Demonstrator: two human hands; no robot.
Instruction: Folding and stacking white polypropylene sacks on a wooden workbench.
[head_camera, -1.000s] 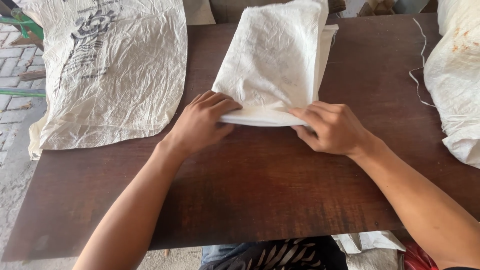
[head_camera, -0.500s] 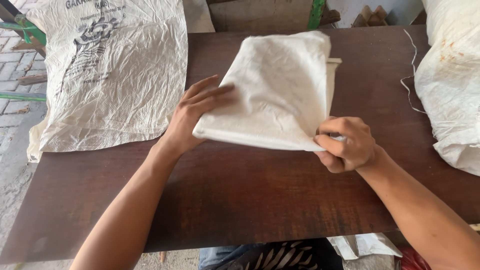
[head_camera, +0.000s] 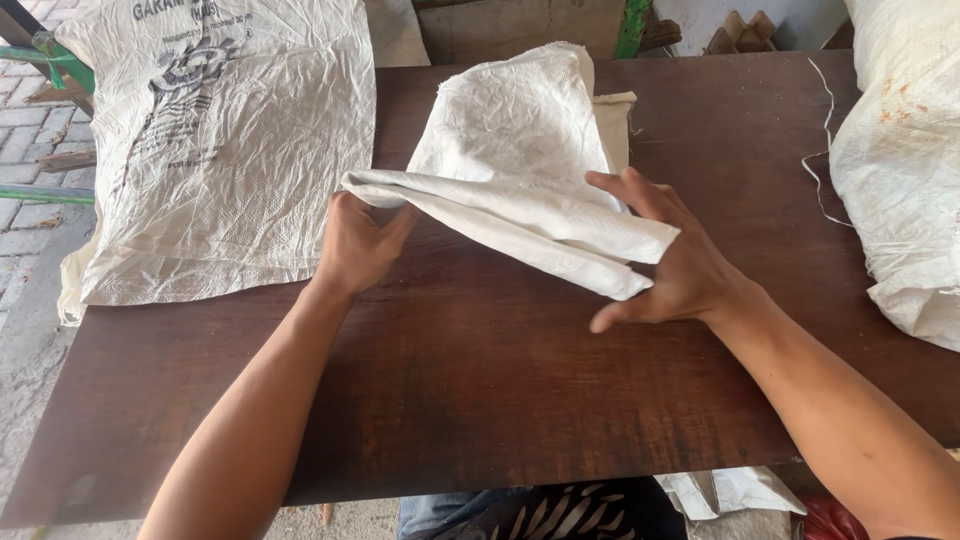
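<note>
folded white woven sack (head_camera: 520, 170), table centre, near edge lifted by left hand (head_camera: 358, 243) and right hand (head_camera: 672, 262). flat white sack with dark print (head_camera: 220, 150), far left. filled white sack with reddish stains (head_camera: 905, 170), right edge.

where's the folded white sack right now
In the head view the folded white sack is at the table's far centre, its near edge lifted between the left hand and right hand, right of the printed sack.
</note>
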